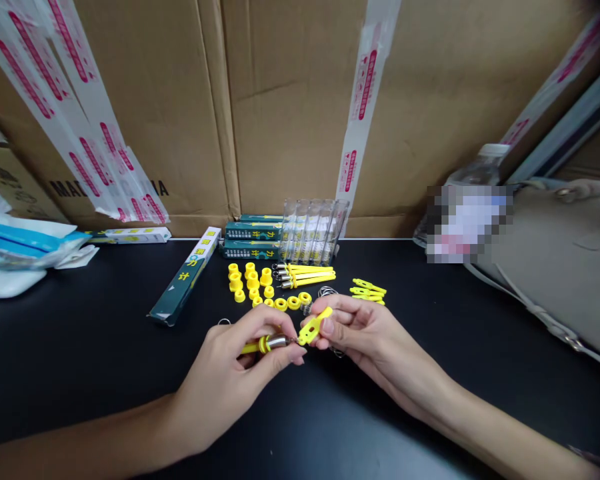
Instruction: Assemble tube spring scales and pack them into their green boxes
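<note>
Two pinches sit before the clear tubes [311, 233]: the left hand [223, 370] clamps a metal-tipped yellow rod [264, 345], the right hand [373, 333] a yellow clip [319, 321]. Nearer than the tubes, black tabletop [370, 427] spreads out, its far edge [380, 239] behind them against cardboard [290, 133]; yellow caps [253, 281] crowd front-left, a grey bag [555, 247] right.

Rods [305, 280] w/ caps [235, 283] L, clips [367, 292] R, tubes [313, 230] behind, bag [555, 253] far R

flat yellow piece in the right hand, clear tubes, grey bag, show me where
Flat yellow piece [315, 325]: head view, its body.
Clear tubes [314, 233]: head view, middle tube's wall.
Grey bag [560, 260]: head view, its side.
</note>
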